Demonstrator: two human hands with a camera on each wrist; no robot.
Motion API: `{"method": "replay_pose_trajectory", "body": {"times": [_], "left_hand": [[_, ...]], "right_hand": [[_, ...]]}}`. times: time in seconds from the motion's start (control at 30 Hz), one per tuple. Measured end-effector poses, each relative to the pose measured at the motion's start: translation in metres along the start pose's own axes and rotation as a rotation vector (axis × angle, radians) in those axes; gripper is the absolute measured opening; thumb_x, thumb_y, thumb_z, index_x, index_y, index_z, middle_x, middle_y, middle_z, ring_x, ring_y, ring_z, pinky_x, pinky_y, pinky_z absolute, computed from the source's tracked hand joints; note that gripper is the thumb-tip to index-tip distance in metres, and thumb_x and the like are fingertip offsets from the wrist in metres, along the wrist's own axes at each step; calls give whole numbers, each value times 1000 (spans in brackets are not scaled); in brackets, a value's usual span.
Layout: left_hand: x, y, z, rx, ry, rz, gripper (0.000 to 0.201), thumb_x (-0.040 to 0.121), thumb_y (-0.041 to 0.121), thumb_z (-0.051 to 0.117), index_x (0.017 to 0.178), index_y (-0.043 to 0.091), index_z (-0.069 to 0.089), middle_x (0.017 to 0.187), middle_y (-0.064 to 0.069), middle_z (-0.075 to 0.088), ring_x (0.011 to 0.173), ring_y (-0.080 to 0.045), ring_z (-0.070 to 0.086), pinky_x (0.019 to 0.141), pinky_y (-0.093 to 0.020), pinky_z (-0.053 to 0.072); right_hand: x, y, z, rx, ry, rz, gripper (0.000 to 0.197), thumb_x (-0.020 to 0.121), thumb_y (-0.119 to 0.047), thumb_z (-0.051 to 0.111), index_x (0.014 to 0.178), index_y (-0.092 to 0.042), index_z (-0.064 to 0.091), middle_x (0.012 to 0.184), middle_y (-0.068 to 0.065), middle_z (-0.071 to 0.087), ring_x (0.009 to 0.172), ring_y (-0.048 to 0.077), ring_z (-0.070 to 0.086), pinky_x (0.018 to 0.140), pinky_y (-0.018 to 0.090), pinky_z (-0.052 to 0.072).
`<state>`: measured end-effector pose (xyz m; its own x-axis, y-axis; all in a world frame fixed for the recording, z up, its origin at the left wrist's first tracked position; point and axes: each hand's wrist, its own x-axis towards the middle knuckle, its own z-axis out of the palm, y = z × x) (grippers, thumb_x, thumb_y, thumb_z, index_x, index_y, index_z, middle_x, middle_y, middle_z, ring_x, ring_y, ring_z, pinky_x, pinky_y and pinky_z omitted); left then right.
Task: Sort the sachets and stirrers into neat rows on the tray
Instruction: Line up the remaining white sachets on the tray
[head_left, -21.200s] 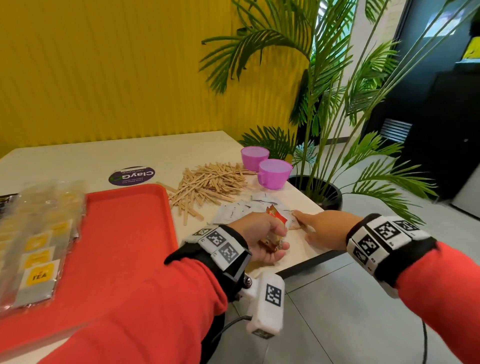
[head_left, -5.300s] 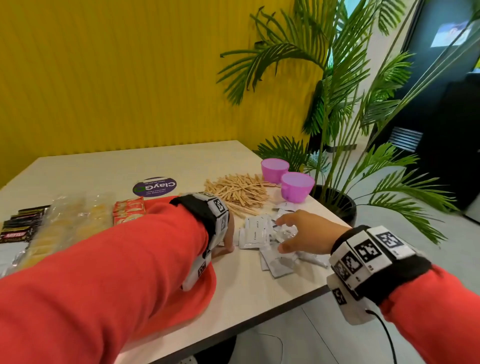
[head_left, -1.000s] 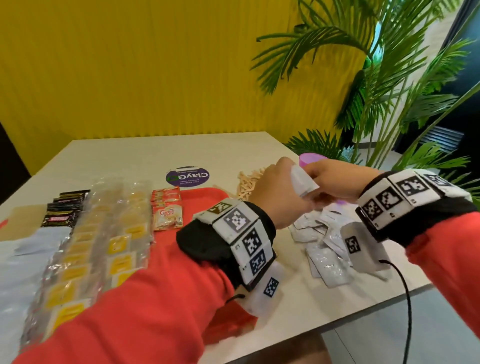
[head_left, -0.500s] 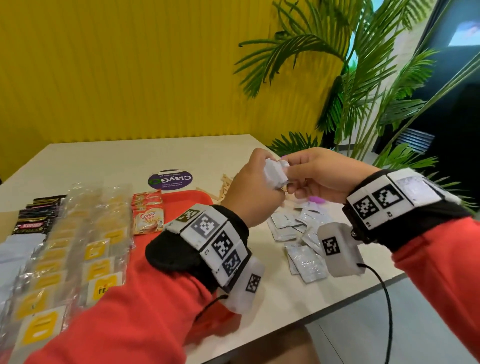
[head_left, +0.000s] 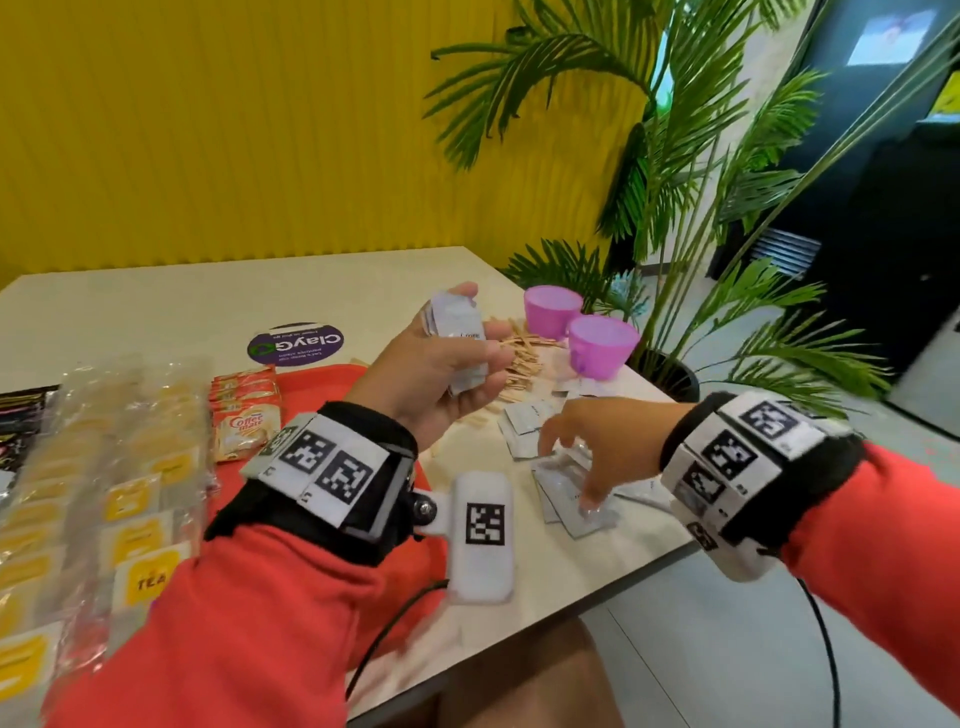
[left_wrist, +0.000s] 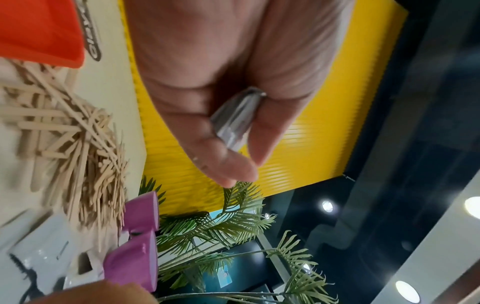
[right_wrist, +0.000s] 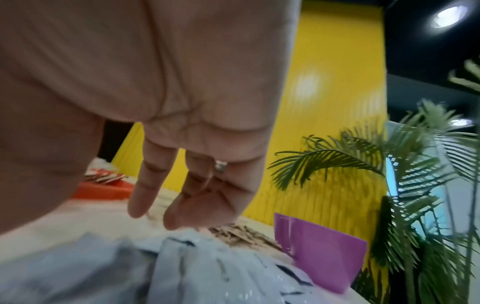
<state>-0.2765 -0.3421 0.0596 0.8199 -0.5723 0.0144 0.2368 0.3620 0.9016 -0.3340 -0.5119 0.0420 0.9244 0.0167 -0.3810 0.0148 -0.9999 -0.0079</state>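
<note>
My left hand (head_left: 447, 364) is raised above the table and grips a small stack of white sachets (head_left: 457, 338), seen edge-on as the sachet stack (left_wrist: 233, 121) in the left wrist view. My right hand (head_left: 587, 452) reaches down with relaxed fingers onto the loose white sachets (head_left: 571, 499) near the table's front edge; it holds nothing. Those sachets (right_wrist: 182, 267) lie just under its fingertips (right_wrist: 171, 220). Wooden stirrers (head_left: 519, 358) lie heaped behind. The red tray (head_left: 322, 379) holds a row of coffee creamer sachets (head_left: 244, 415) and rows of tea sachets (head_left: 140, 519).
Two purple cups (head_left: 576, 327) stand at the table's right corner beside a potted palm (head_left: 670, 208). A round purple sticker (head_left: 296, 345) lies behind the tray. Dark sachets (head_left: 21, 410) sit at the far left. The table edge (head_left: 597, 603) runs just in front of the loose sachets.
My hands were together at the sachet stack half a second ago. The right hand has since dropped to the loose sachets on the table, while the left keeps the stack raised.
</note>
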Motion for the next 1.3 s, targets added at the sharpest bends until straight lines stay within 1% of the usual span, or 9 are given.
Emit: {"method": "replay_pose_trajectory", "body": {"times": [0.13, 0.27, 0.5, 0.67, 0.83, 0.9, 1.07, 1.17, 1.3], "left_hand": [[-4, -1, 2, -128, -9, -25, 23, 90, 13, 54, 104, 31, 60, 87, -3, 58, 79, -20, 63, 50, -19, 54], [-7, -3, -1, -179, -5, -46, 10, 91, 29, 52, 92, 24, 61, 85, -2, 58, 79, -19, 61, 50, -20, 53], [-5, -11, -8, -209, 39, -54, 16, 93, 30, 48, 89, 21, 61, 84, -3, 62, 77, -18, 60, 50, -20, 50], [-2, -19, -9, -172, 39, -18, 4, 91, 25, 53, 90, 22, 56, 82, 0, 62, 70, -14, 60, 54, -20, 51], [-2, -29, -6, -112, -140, 34, 73, 40, 34, 92, 102, 18, 56, 87, 0, 69, 72, -14, 67, 64, -24, 56], [-3, -32, -2, -3, -193, 40, 64, 60, 15, 84, 116, 12, 53, 91, -3, 67, 76, -15, 68, 67, -25, 57], [-6, -30, 1, 14, -39, 42, 32, 85, -8, 50, 98, 21, 53, 86, -3, 66, 71, -18, 64, 55, -25, 55], [-4, -31, -4, -48, -8, 40, 38, 87, -10, 43, 100, 23, 55, 93, -4, 70, 79, -20, 67, 52, -24, 54], [-8, -32, -5, -108, -26, 25, 41, 88, -10, 42, 101, 26, 58, 91, -1, 72, 80, -16, 70, 54, -23, 55]], "right_hand": [[6, -6, 14, -30, 6, -45, 51, 69, -17, 79, 112, -23, 54, 113, -1, 51, 99, 18, 49, 80, 28, 45], [6, -9, 17, 65, 47, -66, 38, 69, -7, 74, 89, -21, 45, 77, -11, 48, 74, 11, 45, 56, 21, 33], [-2, -6, 14, 180, 176, -136, 28, 84, -12, 63, 107, -27, 58, 80, -9, 49, 67, 3, 44, 59, 14, 36], [-22, -4, -8, 1015, 501, -95, 16, 87, -11, 62, 75, -18, 53, 65, -2, 53, 45, 1, 44, 44, 15, 37], [-25, -26, -8, 1549, 458, -113, 23, 90, -6, 56, 71, -14, 46, 54, -3, 57, 42, 6, 55, 39, 13, 38], [-22, -33, -8, 1519, 447, -145, 23, 89, -4, 56, 71, -13, 46, 56, 0, 57, 43, 5, 58, 40, 11, 42], [-19, -25, -7, 1249, 514, -105, 13, 85, -10, 64, 74, -9, 57, 56, -2, 58, 51, 7, 56, 49, 13, 47], [-19, -12, 3, 655, 454, -20, 7, 87, -21, 64, 93, -18, 64, 81, -9, 61, 75, 5, 55, 60, 5, 42], [-16, -8, 29, 194, 169, -29, 42, 84, -18, 65, 124, -28, 56, 119, -7, 57, 103, 11, 52, 86, 22, 40]]}}
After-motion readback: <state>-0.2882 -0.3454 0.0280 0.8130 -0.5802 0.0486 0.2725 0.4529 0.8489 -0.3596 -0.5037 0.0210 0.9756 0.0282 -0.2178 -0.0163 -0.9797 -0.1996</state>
